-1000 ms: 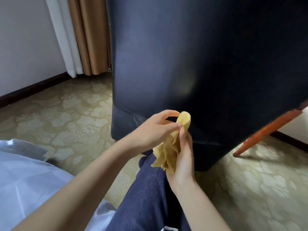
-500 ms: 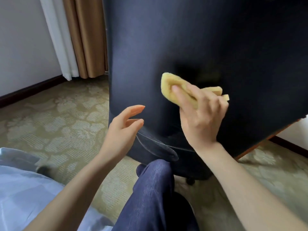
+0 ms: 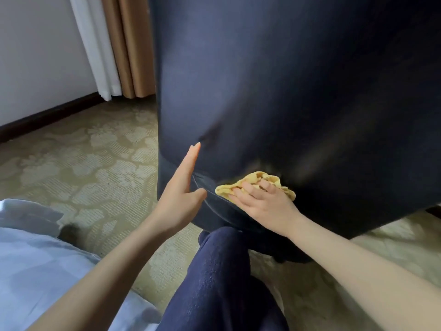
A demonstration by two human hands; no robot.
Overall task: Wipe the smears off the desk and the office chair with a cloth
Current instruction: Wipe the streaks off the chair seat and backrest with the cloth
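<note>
Wiping the office chair (image 3: 286, 91) is the step in hand. The right hand (image 3: 265, 201) lies on a crumpled yellow cloth (image 3: 256, 177) and presses it against the lower part of the chair's dark back panel, just above the seam where the panel curves under. Its grip is released rather than clenched: the fingers are spread over the cloth and pin it to the upholstery by pressure alone.

The left hand (image 3: 181, 194) is just left of the cloth, at the chair's left edge. Its fingers are straight with the tips touching the panel. It grasps nothing and, as I judge it, steadies the chair against the push of the wipe. A darker patch shows on the panel by those fingertips; I cannot tell whether it is a smear, a dent or a shadow.

The next move, in my judgement, calls for firm, even pressure and a sweep across the panel with the cloth flat under the palm. The other hand should brace the chair so it does not swivel away over the patterned carpet (image 3: 83, 163). The worktop is out of view, so that half of the task cannot be judged.

No brand, label or writing can be read anywhere: not on the chair, the cloth, the curtains (image 3: 128, 44) at far left or the white bedding (image 3: 35, 259) at near left.
</note>
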